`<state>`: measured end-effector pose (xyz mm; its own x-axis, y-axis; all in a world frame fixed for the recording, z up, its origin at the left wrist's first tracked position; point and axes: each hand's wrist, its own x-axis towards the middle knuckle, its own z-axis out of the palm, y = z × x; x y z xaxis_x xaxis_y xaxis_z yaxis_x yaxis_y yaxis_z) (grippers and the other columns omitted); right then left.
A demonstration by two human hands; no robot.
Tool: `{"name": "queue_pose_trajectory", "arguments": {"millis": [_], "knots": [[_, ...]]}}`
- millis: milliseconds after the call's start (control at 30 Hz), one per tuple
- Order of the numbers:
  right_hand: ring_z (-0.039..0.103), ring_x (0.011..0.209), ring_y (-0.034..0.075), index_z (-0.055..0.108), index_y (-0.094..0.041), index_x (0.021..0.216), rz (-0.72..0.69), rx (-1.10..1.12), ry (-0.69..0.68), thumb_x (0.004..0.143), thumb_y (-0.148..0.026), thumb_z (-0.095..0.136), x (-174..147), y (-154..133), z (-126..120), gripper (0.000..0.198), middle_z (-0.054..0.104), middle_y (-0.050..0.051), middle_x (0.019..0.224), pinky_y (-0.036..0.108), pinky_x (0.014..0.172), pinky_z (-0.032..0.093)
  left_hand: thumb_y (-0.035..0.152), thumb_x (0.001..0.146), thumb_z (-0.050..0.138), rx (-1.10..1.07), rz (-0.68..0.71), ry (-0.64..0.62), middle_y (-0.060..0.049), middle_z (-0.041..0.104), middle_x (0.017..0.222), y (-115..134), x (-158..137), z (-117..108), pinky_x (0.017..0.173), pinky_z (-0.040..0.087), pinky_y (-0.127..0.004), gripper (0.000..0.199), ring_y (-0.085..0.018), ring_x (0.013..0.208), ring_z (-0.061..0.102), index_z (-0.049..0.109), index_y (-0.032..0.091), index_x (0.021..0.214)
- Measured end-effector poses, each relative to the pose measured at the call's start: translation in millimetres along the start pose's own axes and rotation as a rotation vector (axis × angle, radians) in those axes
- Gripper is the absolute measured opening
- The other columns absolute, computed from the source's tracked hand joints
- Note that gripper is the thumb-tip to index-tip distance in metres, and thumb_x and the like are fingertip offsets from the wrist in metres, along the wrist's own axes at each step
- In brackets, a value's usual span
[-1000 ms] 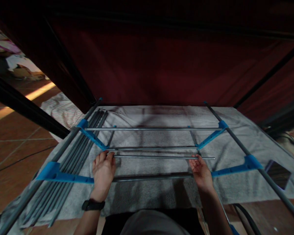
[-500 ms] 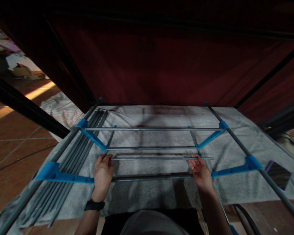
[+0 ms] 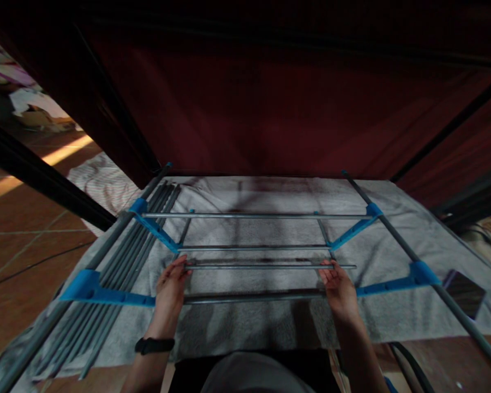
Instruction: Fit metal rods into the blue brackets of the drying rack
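Observation:
A thin grey metal tube (image 3: pixel 253 267) lies level across the space between my hands. My left hand (image 3: pixel 172 283) is closed around its left end, which the fingers hide. My right hand (image 3: pixel 339 284) pinches it near the right end, and a short piece sticks out past the fingers. Around the hands stands a rack frame of grey tubes with blue plastic brackets, among them a front left bracket (image 3: pixel 106 292) and a front right bracket (image 3: pixel 401 284). Two fixed crossbars run beyond the held tube; a thicker front crossbar (image 3: pixel 253 297) runs nearer me.
Several loose grey tubes (image 3: pixel 126 273) lie side by side under the frame's left side. Grey cloth (image 3: pixel 262 327) covers the floor beneath. A dark phone-like slab (image 3: pixel 465 293) rests at the right. A dark red wooden panel (image 3: pixel 253 120) rises behind.
Both hands have shifted slightly, the right one a little to the right, with the tube still held between them. The frame and the loose tubes have stayed put.

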<state>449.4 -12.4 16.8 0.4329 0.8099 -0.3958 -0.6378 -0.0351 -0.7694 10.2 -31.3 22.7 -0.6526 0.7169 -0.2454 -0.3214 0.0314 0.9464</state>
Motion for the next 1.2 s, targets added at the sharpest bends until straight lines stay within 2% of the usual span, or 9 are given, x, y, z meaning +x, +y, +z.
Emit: {"name": "queue_pose_trajectory", "arguments": {"millis": [133,333,433,600,767,967,1067,1200], "knots": [[0.070,0.087,0.011,0.064,-0.023,0.085,-0.002,-0.008,0.005,0.080,-0.023,0.067,0,1,1,0.006,0.072,-0.001,0.086,0.024,0.081,0.056,0.026,0.067,0.073,-0.061,0.001,0.023,-0.001,0.066,0.080,0,-2,1,0.065,0.047,-0.024,0.027,-0.014,0.075,0.061,0.067,0.017,0.092],[0.071,0.081,0.014,0.059,-0.023,0.087,-0.053,0.001,0.047,0.077,-0.023,0.067,5,3,1,0.012,0.072,-0.001,0.086,0.027,0.073,0.058,0.025,0.070,0.072,-0.102,0.019,0.107,0.000,0.065,0.075,1,1,0,0.060,0.045,-0.023,0.024,-0.012,0.068,0.060,0.066,0.017,0.091],[0.071,0.080,0.014,0.054,-0.025,0.090,-0.121,0.047,0.100,0.070,-0.018,0.069,8,4,0,0.026,0.072,-0.003,0.086,0.028,0.074,0.057,0.028,0.068,0.074,-0.118,0.029,0.180,0.001,0.063,0.074,0,4,1,0.058,0.043,-0.023,0.024,-0.011,0.065,0.057,0.065,0.017,0.088],[0.071,0.078,0.012,0.047,-0.033,0.113,-0.200,0.030,0.123,0.068,-0.020,0.071,7,5,-2,0.052,0.072,-0.008,0.092,0.026,0.071,0.056,0.037,0.073,0.068,-0.092,0.062,0.249,0.003,0.058,0.073,-4,5,6,0.056,0.041,-0.022,0.024,-0.009,0.061,0.050,0.061,0.017,0.085],[0.071,0.081,0.014,0.051,-0.029,0.111,-0.192,-0.025,0.065,0.072,-0.023,0.068,2,6,-1,0.043,0.072,-0.005,0.095,0.029,0.072,0.055,0.041,0.083,0.056,-0.071,0.040,0.252,0.001,0.058,0.074,0,3,9,0.055,0.040,-0.023,0.027,-0.011,0.062,0.053,0.060,0.018,0.097],[0.070,0.081,0.015,0.053,-0.029,0.108,-0.187,-0.042,0.031,0.072,-0.024,0.068,1,8,2,0.039,0.072,-0.004,0.091,0.032,0.078,0.055,0.031,0.080,0.056,-0.117,0.081,0.213,0.004,0.061,0.072,-4,5,8,0.064,0.045,-0.024,0.030,-0.012,0.065,0.060,0.052,0.023,0.109],[0.071,0.082,0.015,0.052,-0.029,0.109,-0.177,-0.022,0.024,0.072,-0.023,0.068,2,7,2,0.040,0.072,-0.004,0.090,0.030,0.077,0.055,0.029,0.079,0.059,-0.100,0.104,0.200,0.004,0.062,0.071,-9,8,8,0.064,0.044,-0.024,0.032,-0.012,0.066,0.060,0.049,0.023,0.110],[0.071,0.082,0.014,0.052,-0.028,0.110,-0.177,0.005,0.005,0.073,-0.021,0.069,1,7,3,0.042,0.072,-0.004,0.089,0.029,0.078,0.056,0.030,0.082,0.058,-0.044,0.132,0.262,0.003,0.060,0.069,-12,11,10,0.058,0.039,-0.021,0.024,-0.011,0.063,0.057,0.053,0.020,0.103]]}}
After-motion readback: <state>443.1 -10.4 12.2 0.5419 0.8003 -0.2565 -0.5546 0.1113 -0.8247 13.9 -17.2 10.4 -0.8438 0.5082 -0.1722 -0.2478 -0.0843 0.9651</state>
